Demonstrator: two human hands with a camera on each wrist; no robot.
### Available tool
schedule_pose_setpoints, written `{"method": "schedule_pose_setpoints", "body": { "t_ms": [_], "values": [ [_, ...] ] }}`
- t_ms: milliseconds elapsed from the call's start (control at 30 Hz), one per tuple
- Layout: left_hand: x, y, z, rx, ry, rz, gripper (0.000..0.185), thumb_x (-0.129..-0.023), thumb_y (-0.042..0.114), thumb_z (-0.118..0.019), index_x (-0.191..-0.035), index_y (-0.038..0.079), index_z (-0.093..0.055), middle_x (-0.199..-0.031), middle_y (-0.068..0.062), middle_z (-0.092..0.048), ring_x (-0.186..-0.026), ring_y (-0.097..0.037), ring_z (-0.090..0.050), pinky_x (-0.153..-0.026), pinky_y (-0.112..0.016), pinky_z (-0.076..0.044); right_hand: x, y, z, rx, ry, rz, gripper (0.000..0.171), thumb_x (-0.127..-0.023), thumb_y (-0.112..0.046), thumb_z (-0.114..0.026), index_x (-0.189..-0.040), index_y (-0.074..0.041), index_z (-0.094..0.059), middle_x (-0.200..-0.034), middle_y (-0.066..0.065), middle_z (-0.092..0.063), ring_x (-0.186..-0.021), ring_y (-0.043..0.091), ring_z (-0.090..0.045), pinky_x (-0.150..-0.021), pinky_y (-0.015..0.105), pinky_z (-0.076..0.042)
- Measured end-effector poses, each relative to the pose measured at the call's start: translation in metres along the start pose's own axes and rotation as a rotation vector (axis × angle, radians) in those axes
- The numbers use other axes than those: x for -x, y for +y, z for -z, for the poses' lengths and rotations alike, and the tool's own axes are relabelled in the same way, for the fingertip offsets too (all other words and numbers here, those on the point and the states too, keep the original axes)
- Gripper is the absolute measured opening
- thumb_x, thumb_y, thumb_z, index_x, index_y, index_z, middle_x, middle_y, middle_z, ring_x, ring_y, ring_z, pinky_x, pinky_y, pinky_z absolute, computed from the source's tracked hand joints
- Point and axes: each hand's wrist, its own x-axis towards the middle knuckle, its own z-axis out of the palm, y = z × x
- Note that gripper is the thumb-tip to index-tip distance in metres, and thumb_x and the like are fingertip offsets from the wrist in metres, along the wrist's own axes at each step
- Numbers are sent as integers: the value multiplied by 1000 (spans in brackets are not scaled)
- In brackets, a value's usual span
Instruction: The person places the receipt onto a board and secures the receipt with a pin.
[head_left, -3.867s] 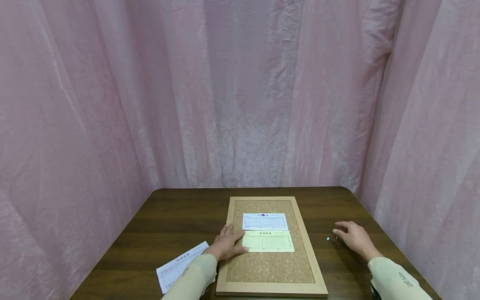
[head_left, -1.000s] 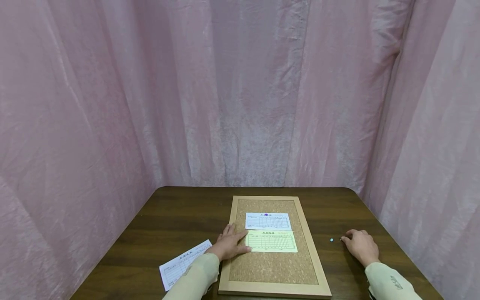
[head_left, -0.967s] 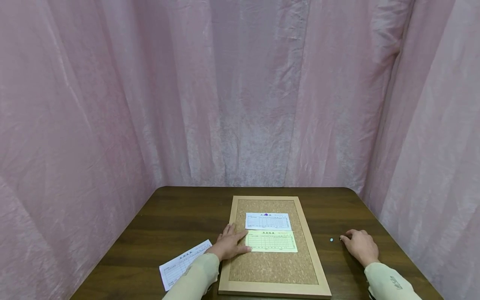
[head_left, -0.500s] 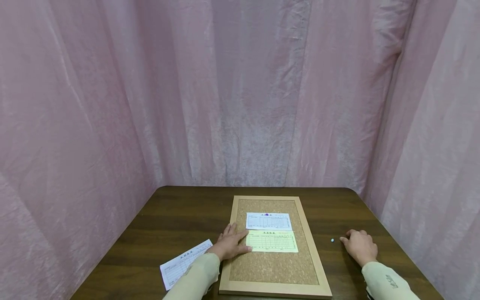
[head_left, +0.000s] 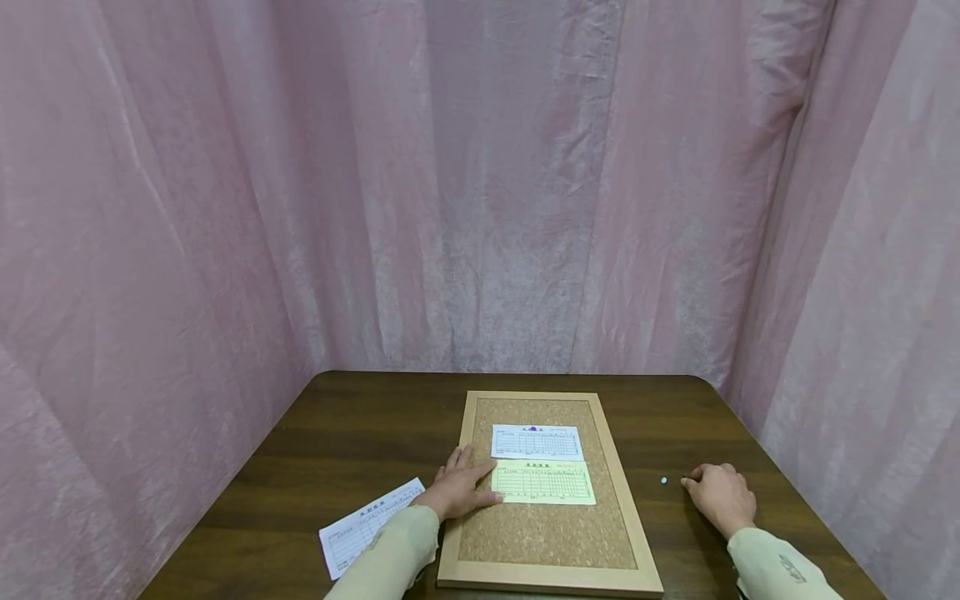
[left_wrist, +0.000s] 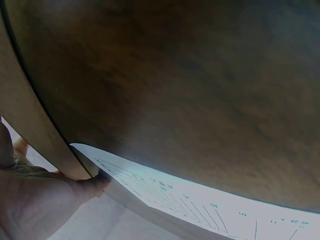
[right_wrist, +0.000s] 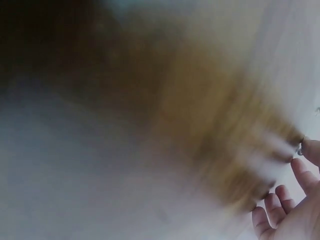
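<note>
My left hand [head_left: 457, 492] rests with spread fingers on the left side of the framed cork board [head_left: 543, 537]. Its thumb and index finger reach the edge of a green printed slip [head_left: 543, 483]. Above that slip lies a white printed slip [head_left: 537, 443] with a purple pushpin [head_left: 533, 429] at its top. Right of the board, my right hand [head_left: 722, 498] is low at the tabletop. In the right wrist view, its thumb and index finger pinch a tiny shiny pushpin [right_wrist: 300, 150], mostly hidden by the fingertips. A light blue pushpin [head_left: 663, 480] lies just left of those fingers.
Another white printed slip [head_left: 367, 529] lies slanted on the dark wooden table [head_left: 360, 433], partly beneath the left forearm. Pink curtains [head_left: 480, 208] hang behind the table and along both sides.
From hovering with parted fingers, my right hand has lowered to the table, its fingertips closing over the small pushpin there. My left hand stays on the board; the view has shifted slightly.
</note>
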Motion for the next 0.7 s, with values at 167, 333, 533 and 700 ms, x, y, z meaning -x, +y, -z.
{"method": "schedule_pose_setpoints", "body": {
  "t_ms": [167, 333, 533, 700],
  "values": [
    [1, 1, 1, 1, 2, 0, 71, -90, 52, -67, -149, 20, -48, -161, -24, -14, -148, -44, -7, -111, -67, -17, 1, -1, -2, -17, 12, -19, 33, -93, -28, -66, -108, 1, -72, -109, 33, -57, -102, 56, -52, -78, 66, -43],
    [2, 1, 1, -3, 3, -3, 71, -90, 53, -67, -150, 20, -47, -161, -24, -14, -148, -44, -7, -111, -66, -17, 1, -1, -3, -28, 23, -21, 31, -93, -28, -65, -106, -1, -73, -108, 32, -58, -102, 56, -52, -77, 66, -43],
    [2, 0, 1, -6, 5, -10, 71, -90, 53, -67, -150, 19, -47, -161, -24, -14, -148, -45, -7, -111, -67, -17, 0, -2, -3, -27, 20, -14, 29, -92, -26, -65, -106, -2, -73, -111, 32, -58, -104, 56, -52, -78, 67, -42],
    [1, 1, 1, 1, 5, -12, 71, -90, 53, -67, -150, 19, -48, -161, -25, -14, -148, -45, -7, -111, -67, -17, -1, -3, -3, -22, 15, -7, 29, -92, -26, -66, -106, -2, -73, -111, 31, -59, -104, 55, -52, -77, 66, -42]
  ]
}}
